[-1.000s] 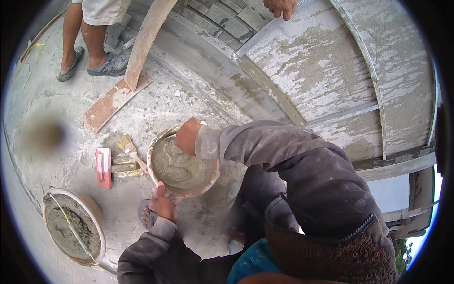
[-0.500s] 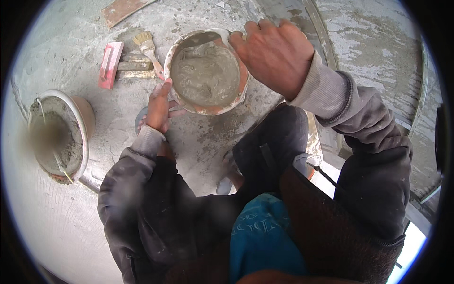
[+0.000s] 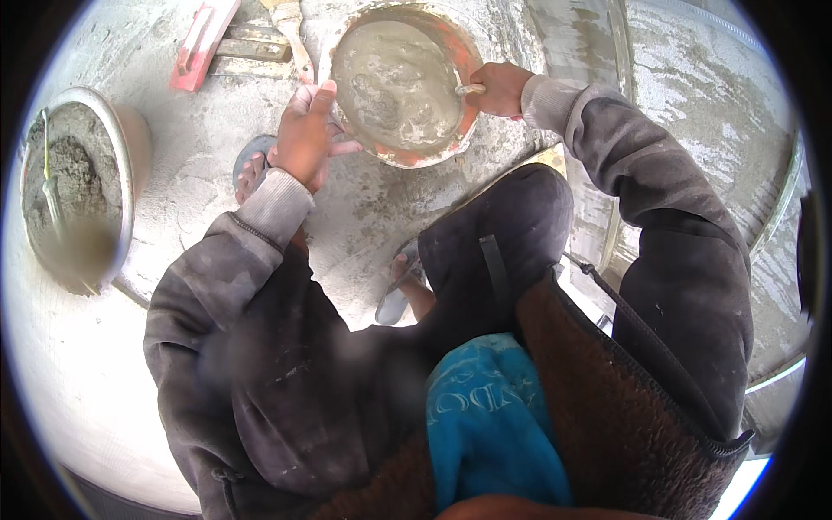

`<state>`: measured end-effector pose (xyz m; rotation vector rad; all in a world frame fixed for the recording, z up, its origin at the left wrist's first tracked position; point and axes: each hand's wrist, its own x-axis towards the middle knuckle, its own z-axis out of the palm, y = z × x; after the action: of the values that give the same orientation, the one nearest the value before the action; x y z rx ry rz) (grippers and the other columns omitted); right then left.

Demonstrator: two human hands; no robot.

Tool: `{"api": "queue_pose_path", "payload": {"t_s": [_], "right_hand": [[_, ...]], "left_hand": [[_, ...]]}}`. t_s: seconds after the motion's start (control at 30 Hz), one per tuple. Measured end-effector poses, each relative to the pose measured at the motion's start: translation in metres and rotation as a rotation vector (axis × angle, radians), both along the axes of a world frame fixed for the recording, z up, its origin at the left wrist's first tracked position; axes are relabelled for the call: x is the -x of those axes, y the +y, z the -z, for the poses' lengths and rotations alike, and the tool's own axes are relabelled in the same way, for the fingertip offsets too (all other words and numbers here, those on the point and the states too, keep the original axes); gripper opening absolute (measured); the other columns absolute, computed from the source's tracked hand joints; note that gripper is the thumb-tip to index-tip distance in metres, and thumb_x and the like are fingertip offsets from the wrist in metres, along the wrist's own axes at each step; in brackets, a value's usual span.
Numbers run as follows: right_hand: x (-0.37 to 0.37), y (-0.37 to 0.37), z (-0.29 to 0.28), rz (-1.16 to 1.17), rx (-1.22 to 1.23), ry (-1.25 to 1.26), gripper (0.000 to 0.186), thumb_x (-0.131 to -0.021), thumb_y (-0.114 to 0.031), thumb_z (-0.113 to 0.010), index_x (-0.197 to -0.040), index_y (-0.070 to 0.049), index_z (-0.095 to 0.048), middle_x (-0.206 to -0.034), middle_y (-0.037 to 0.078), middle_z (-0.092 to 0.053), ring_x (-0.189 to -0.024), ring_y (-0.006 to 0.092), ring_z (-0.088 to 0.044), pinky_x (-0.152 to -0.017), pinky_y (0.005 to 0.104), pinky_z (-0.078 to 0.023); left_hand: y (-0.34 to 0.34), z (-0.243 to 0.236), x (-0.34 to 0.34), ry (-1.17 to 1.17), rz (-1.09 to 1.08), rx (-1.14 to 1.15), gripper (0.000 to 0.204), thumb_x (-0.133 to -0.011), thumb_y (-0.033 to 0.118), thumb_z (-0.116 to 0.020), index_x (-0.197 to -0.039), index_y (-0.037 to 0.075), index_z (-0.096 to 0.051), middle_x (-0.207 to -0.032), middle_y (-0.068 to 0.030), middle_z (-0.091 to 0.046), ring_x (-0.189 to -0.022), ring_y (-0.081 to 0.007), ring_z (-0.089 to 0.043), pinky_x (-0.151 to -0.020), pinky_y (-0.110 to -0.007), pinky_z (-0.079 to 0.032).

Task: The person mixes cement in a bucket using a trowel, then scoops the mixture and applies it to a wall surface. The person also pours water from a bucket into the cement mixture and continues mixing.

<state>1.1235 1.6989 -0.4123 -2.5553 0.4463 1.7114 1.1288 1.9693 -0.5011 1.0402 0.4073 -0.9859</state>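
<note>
A round orange-brown bucket, its rim crusted white, holds wet grey mortar in front of me. At its right rim, my right hand is closed around a short pale handle; whether this belongs to the bucket or to a tool in it, I cannot tell. My left hand is at the bucket's near left side. Its thumb side touches the rim and other fingers stretch out along the outer wall, apart from each other.
Left of the bucket lie a red float, a paintbrush and wooden strips. A pale pail of grey mortar, with a handle across it, stands at far left. My sandalled foot is close to my left hand.
My right hand has moved down along the bucket's right rim and the pale handle now shows in it. My left hand stays by the bucket. The whole view has shifted, placing the bucket higher.
</note>
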Motion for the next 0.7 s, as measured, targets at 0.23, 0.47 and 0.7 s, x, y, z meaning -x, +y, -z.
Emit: {"api": "queue_pose_path", "payload": {"t_s": [0.23, 0.47, 0.7], "right_hand": [[0.051, 0.007, 0.002, 0.974, -0.315, 0.282, 0.043, -0.098, -0.049, -0.053, -0.097, -0.006, -0.059, -0.062, -0.001, -0.048, -0.042, 0.01, -0.045, -0.037, 0.0288, -0.039], [0.011, 0.004, -0.067, 0.796, -0.235, 0.303, 0.047, -0.099, -0.054, -0.048, -0.101, -0.008, -0.058, -0.063, -0.002, -0.049, -0.043, 0.0099, -0.046, -0.037, 0.0288, -0.04], [-0.008, 0.039, -0.02, -0.385, -0.112, -0.272, 0.034, -0.095, -0.035, -0.057, -0.111, -0.005, -0.063, -0.074, 0.014, -0.067, -0.07, 0.0266, -0.069, -0.062, 0.0376, -0.055]], "left_hand": [[-0.004, -0.001, 0.001, -0.028, 0.036, -0.047, 0.031, -0.102, 0.033, -0.049, -0.116, 0.005, -0.052, -0.097, -0.0051, -0.059, -0.076, -0.0115, -0.06, -0.065, -0.034, -0.062], [0.004, -0.004, 0.002, 0.007, 0.026, -0.038, 0.031, -0.102, 0.035, -0.051, -0.116, 0.008, -0.053, -0.101, -0.0022, -0.06, -0.078, -0.0102, -0.06, -0.064, -0.033, -0.062], [0.008, -0.004, 0.0, -0.004, 0.017, -0.042, 0.043, -0.101, 0.036, -0.052, -0.132, 0.006, -0.047, -0.114, -0.0068, -0.061, -0.084, -0.0162, -0.063, -0.06, -0.032, -0.062]]}}
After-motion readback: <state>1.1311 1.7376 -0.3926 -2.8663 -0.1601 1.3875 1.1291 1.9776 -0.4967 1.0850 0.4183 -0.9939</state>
